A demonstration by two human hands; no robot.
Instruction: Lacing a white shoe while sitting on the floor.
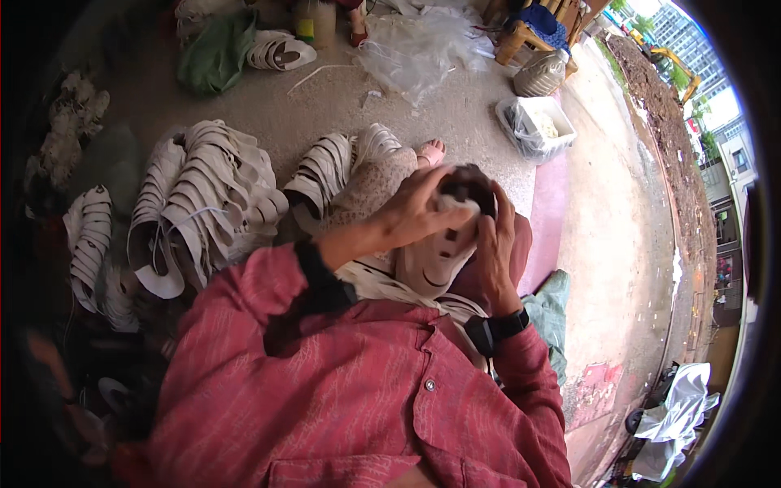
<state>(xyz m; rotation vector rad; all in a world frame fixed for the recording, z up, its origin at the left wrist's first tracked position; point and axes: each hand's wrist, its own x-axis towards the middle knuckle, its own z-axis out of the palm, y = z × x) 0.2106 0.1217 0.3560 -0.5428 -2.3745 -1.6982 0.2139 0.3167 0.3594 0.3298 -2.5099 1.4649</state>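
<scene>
in the head view i have the left hand (411,215) grasping the far end of a pale shoe-like piece (435,259), its thumb laid across the top. the right hand (498,244) bends its fingers around the right side of the same piece; i can't tell how hard either one presses. the piece sits above the lap, its dark far end between the hands, small cut-outs showing on its face. to the left i see a big stack of strappy pale pieces (224,183), with a smaller stack (320,172) nearer the hands. farther out lie a green bag (215,55), crumpled clear plastic (423,50) and a white tub (563,144).
</scene>
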